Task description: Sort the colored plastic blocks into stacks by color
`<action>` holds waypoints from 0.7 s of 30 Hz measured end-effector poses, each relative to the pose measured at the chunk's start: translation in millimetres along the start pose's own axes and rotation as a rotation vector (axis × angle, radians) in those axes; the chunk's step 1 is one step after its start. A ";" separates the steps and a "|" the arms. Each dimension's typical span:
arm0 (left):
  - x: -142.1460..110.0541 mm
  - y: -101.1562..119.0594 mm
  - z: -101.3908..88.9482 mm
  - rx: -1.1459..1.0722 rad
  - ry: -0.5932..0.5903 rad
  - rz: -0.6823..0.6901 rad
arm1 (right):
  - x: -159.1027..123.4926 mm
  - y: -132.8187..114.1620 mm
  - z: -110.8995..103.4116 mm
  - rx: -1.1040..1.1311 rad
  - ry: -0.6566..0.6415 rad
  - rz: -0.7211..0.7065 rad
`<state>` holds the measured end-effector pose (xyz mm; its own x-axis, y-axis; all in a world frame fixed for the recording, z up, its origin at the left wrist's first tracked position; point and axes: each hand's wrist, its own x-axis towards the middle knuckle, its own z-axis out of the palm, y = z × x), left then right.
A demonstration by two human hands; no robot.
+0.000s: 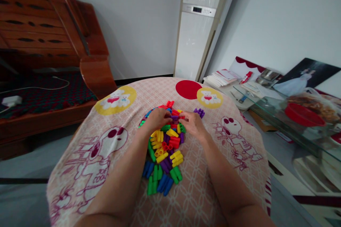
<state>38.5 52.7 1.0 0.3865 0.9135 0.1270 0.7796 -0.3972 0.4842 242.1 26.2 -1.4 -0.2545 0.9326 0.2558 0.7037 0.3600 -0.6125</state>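
Head view: hands (194, 124) angled inward over coloured blocks (174, 142)

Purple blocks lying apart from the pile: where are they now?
In the head view, the purple blocks lie on the tablecloth just beyond the right hand, right of the pile, near a yellow patch.

The left hand (159, 117) hides some plastic toy blocks (174, 142) on the table (191, 191); left of the table, a wooden bench (34, 26) is cut off.
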 end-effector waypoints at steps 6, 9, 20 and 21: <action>-3.2 3.2 -6.3 -0.509 -0.011 0.062 | 1.8 8.7 -1.4 0.233 0.032 0.055; -3.2 4.6 -5.3 -0.646 -0.047 0.066 | 1.5 6.6 -9.8 0.397 -0.005 0.108; 2.9 14.0 9.4 -0.733 0.050 0.075 | 3.0 10.8 -22.3 0.737 -0.014 0.161; 2.7 13.6 9.4 -0.741 0.034 0.079 | 3.0 11.8 -24.9 0.732 -0.016 0.164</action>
<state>54.7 49.0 -0.2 0.4028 0.8917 0.2065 0.2091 -0.3093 0.9277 266.1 32.7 10.7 -0.1975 0.9740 0.1112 0.1132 0.1353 -0.9843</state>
